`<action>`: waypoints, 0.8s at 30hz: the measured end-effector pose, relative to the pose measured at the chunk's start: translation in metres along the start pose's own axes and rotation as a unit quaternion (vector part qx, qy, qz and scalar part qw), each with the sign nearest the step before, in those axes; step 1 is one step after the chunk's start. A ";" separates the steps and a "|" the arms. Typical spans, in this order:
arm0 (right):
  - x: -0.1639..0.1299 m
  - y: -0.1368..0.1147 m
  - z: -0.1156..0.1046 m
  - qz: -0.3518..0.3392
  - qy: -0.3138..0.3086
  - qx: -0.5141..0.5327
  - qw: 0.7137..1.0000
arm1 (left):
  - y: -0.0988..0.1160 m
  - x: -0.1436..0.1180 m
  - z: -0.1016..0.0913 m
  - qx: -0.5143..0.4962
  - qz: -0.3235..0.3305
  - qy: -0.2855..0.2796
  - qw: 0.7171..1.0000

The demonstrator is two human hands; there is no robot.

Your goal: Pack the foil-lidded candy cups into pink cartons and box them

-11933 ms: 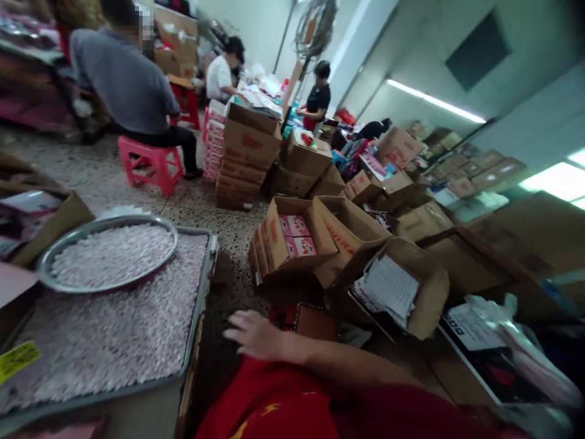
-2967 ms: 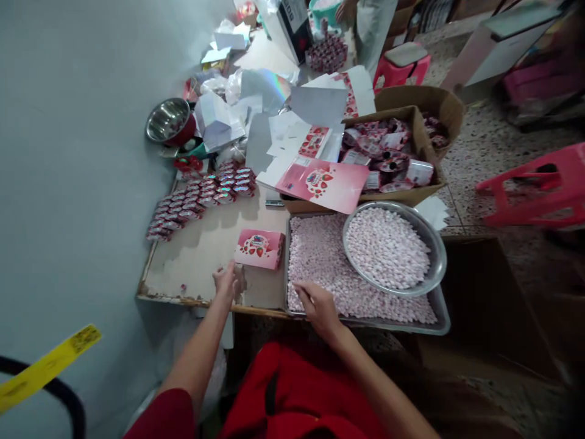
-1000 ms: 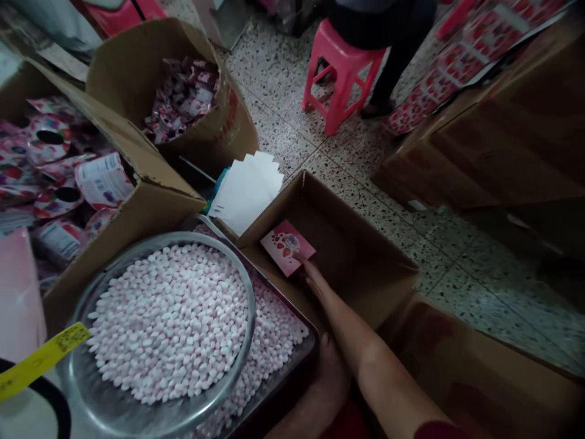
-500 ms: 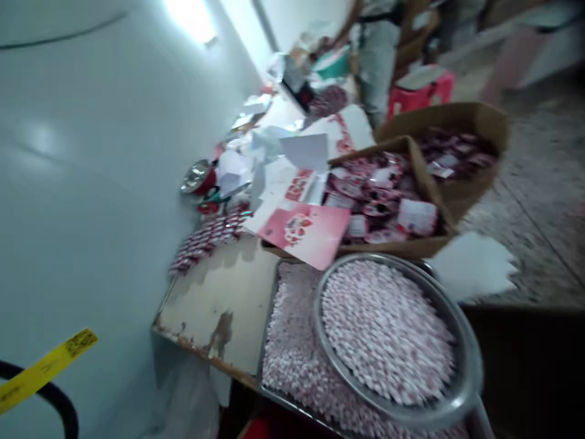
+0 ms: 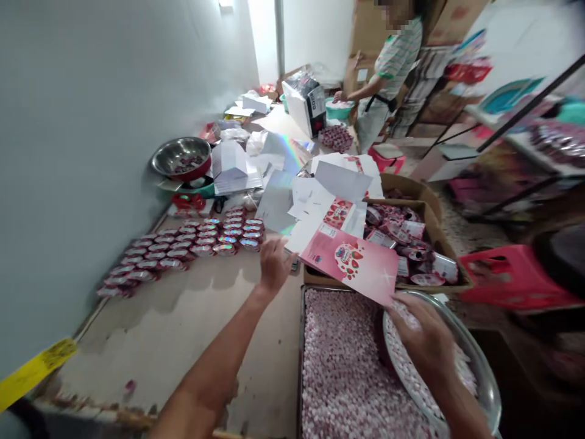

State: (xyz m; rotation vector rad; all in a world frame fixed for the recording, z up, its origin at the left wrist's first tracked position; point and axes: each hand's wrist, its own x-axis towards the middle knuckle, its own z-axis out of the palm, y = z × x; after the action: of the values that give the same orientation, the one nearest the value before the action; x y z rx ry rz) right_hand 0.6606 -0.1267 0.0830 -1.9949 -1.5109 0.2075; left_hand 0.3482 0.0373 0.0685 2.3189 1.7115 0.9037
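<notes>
hands are back over the desk [image 5: 183,329]: left hand [image 5: 273,266], fingers loosely spread, reaches the flat pink strawberry-printed carton [image 5: 350,263]; right hand [image 5: 423,339], curled, empty, covers the round steel pan [image 5: 484,378].

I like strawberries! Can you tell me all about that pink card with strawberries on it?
The pink card is a flat, glossy sheet, like an unfolded carton, printed with red strawberries and a small logo. It lies tilted over the edge of a cardboard box, its white end nearest the left hand, its lower corner by the right hand. Whether either touches it is unclear.
</notes>
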 end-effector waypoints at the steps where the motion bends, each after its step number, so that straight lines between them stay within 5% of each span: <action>1: 0.014 -0.021 0.007 -0.001 -0.033 -0.037 0.999 | -0.006 0.044 0.010 0.006 0.019 -0.043 0.999; 4: 0.056 -0.076 0.046 0.049 -0.208 -0.163 0.963 | -0.010 0.138 0.040 0.036 0.103 -0.211 0.971; 7: 0.069 -0.105 0.087 0.137 -0.301 -0.253 0.909 | -0.010 0.175 0.063 0.029 0.170 -0.299 0.939; 11: 0.047 -0.115 0.114 0.128 -0.256 -0.329 0.900 | -0.012 0.189 0.080 0.049 0.213 -0.329 0.918; 18: 0.033 -0.113 0.120 0.092 -0.190 -0.347 0.914 | 0.003 0.244 0.093 0.067 0.228 -0.412 0.879; 24: 0.030 -0.123 0.114 0.092 -0.175 -0.319 0.927 | 0.011 0.268 0.063 -0.005 0.180 -0.477 0.860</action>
State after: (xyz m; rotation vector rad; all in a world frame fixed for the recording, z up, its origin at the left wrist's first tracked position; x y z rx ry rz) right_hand 0.5165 -0.0375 0.0683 -2.7396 -1.7660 0.1685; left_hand 0.4395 0.2912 0.1260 2.4313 0.8578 -0.2566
